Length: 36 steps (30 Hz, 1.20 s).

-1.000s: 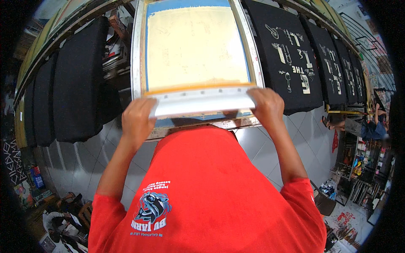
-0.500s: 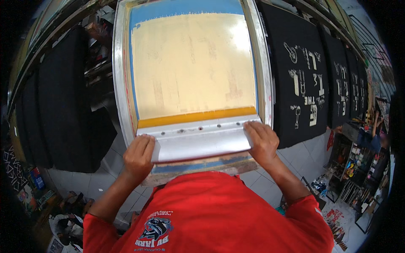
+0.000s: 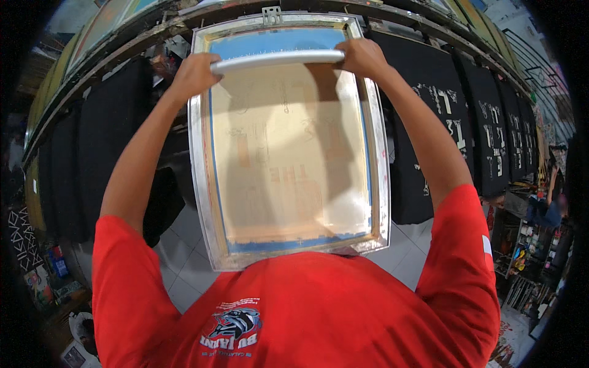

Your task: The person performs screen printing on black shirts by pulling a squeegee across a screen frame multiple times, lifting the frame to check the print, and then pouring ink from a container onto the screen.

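Note:
A metal squeegee [image 3: 279, 59] spans the far part of a screen-printing frame [image 3: 383, 184]. My left hand [image 3: 197, 76] grips its left end, and my right hand [image 3: 364, 58] has the right end. Both arms reach forward over the frame. Cream ink [image 3: 282, 208] coats the mesh in front of the squeegee, and faint lettering shows through it. Beyond the squeegee, blue emulsion [image 3: 276, 42] covers the far strip of mesh. The squeegee's blade edge is hidden from above.
On the right, several black shirts [image 3: 438, 67] with cream prints lie in a row. More black cloth [image 3: 116, 141] lies on the left. A hinge clamp [image 3: 272, 15] sits at the frame's far edge. A cluttered shelf [image 3: 534, 245] and another person [image 3: 546, 211] are at the far right.
Both hands have carried the squeegee from the frame's near end to its far end. It has tipped, showing a narrow edge, and the near mesh is uncovered, with lettering now visible.

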### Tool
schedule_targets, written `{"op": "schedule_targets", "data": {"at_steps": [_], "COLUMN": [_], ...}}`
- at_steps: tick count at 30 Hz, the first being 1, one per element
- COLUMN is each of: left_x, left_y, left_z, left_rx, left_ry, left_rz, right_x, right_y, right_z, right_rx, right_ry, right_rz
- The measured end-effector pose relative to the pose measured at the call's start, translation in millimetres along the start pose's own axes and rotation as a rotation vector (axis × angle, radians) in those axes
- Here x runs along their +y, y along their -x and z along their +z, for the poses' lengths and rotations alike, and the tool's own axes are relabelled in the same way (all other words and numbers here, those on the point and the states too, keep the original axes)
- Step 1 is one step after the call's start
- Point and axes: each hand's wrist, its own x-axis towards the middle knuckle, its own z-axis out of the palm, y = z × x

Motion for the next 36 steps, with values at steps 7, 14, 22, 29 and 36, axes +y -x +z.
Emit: {"op": "schedule_targets", "data": {"at_steps": [7,14,22,29,36], "left_x": [89,204,216,193,223], "left_y": [105,324,377,312,359], "left_z": [-85,-55,13,-25,-12], "left_rx": [-0.088,-0.119,0.1,-0.02,-0.003], "left_ry": [0.083,0.194,0.02,0.121,0.166], "left_rz": [-0.045,0.004,0.018,-0.033,-0.048], "right_x": [-57,-138,-155,-132,-155], "right_y": [124,361,403,353,402], "right_z": [-84,-64,17,-21,-2], "right_rx": [0.003,-0.076,0.281,0.198,0.136], "right_ry": [-0.007,-0.187,-0.148,-0.141,-0.195], "right_rz": [-0.03,0.014,-0.004,-0.023,0.067]}}
